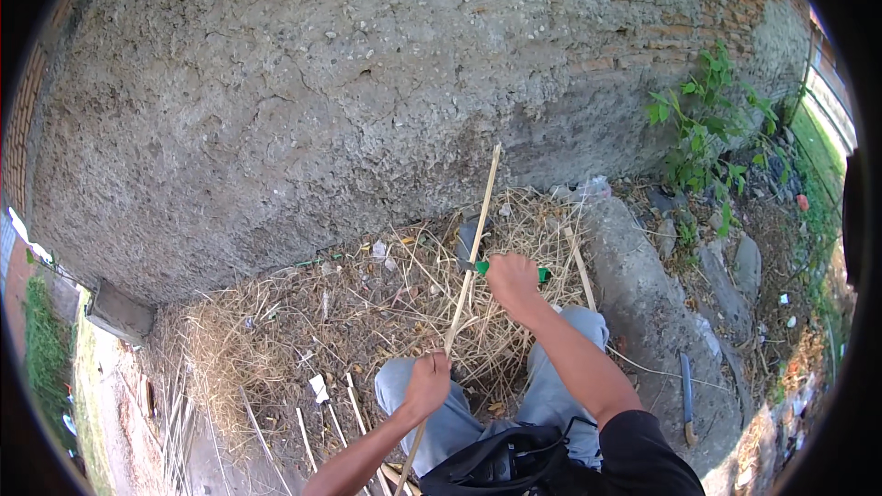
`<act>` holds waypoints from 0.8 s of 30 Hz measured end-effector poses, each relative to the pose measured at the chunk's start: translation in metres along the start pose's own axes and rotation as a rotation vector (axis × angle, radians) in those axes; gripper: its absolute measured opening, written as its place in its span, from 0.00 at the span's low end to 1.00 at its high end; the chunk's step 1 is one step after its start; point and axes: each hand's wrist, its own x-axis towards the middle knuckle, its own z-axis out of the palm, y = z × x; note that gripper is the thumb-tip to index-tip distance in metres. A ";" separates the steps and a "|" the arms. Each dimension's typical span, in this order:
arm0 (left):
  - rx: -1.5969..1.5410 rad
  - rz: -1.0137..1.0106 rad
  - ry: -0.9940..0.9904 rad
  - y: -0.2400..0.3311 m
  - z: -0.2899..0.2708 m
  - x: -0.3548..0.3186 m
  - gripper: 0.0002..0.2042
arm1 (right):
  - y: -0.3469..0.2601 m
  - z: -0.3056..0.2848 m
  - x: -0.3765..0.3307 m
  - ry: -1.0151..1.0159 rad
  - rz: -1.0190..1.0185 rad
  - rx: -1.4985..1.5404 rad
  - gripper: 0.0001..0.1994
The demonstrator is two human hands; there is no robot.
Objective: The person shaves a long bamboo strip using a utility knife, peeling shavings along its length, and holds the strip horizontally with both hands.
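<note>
A long, pale strip of split bamboo or cane (481, 207) slants up in front of me, its far end close to the wall. My left hand (429, 381) is closed round its lower part, above my left knee, and the strip runs on below that hand. My right hand (514, 283) grips a knife with a green handle (545, 275). The handle shows on both sides of the fist, and the short dark blade lies across the strip, seeming to touch it. My fingers hide the rest of the handle.
Straw-like shavings (239, 349) cover the ground. More pale strips (266, 432) lie at lower left. A second knife (686, 386) rests on the concrete ledge (634, 266) at right. The rough wall (367, 110) stands ahead, with a leafy plant (707, 119) and stones (747, 266) at right.
</note>
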 end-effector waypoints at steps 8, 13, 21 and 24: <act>0.031 -0.017 -0.087 -0.009 -0.020 -0.041 0.22 | 0.023 0.016 0.021 0.108 0.143 0.044 0.09; 0.218 0.085 -0.134 -0.021 -0.048 -0.079 0.20 | 0.030 0.020 0.033 0.060 0.052 -0.118 0.09; 0.400 0.263 0.003 -0.052 -0.080 -0.147 0.13 | 0.068 0.020 0.047 0.094 0.126 -0.149 0.10; -0.236 -0.574 -0.228 -0.072 -0.086 -0.149 0.13 | 0.063 0.026 0.048 0.040 0.077 -0.192 0.10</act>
